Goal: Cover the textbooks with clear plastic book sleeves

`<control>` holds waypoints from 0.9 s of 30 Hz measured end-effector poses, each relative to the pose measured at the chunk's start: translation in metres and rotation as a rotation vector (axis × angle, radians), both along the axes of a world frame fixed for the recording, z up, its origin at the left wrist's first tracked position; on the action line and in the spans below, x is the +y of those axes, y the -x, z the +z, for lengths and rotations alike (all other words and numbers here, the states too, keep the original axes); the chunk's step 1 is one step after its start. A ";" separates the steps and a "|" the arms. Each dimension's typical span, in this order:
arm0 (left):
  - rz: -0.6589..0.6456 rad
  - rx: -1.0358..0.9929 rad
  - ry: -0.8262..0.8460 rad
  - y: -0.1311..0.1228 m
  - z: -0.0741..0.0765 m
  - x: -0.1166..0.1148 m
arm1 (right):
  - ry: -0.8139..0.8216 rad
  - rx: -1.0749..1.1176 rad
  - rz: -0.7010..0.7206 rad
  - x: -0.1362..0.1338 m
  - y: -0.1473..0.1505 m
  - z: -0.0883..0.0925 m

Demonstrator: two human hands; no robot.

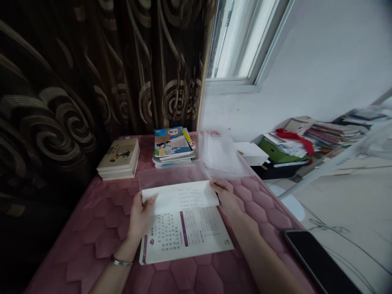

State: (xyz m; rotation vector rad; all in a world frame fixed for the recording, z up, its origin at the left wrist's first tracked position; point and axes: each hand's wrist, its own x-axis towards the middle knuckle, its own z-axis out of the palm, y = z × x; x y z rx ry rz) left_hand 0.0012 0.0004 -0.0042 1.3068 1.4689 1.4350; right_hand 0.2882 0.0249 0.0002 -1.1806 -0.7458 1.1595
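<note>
An open exercise book (190, 237) lies on the pink quilted cover, its printed page with a purple stripe facing up. Its far part, a white sheet (179, 199) with a few printed lines, is raised and bent across the page. My left hand (139, 218), blurred and with a bangle on the wrist, grips this sheet at its left edge, thumb on top. At the sheet's far right corner, my right hand (225, 196) pinches it between thumb and fingers. Just beyond the book, a clear plastic sheet (165, 173) shows; how far it runs beneath the book is hidden.
Stacked beige books (119, 155) stand at the back left, colourful textbooks (173, 145) at the back middle. Clear plastic covers (217, 153) lie to their right. A black phone or tablet (318, 261) is at the right edge. A white box (251, 153) and paper piles stand beyond.
</note>
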 end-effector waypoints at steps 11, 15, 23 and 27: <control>-0.008 -0.085 0.041 0.000 0.006 0.000 | -0.028 -0.091 0.004 -0.007 0.007 0.003; -0.023 -0.068 0.046 0.002 0.009 0.000 | -0.027 -0.107 -0.025 -0.007 0.011 0.005; -0.050 -0.080 0.042 0.002 0.010 -0.001 | -0.017 -0.120 -0.022 -0.010 0.013 0.005; -0.050 -0.090 0.061 0.001 0.013 -0.001 | -0.018 -0.117 -0.029 -0.010 0.012 0.004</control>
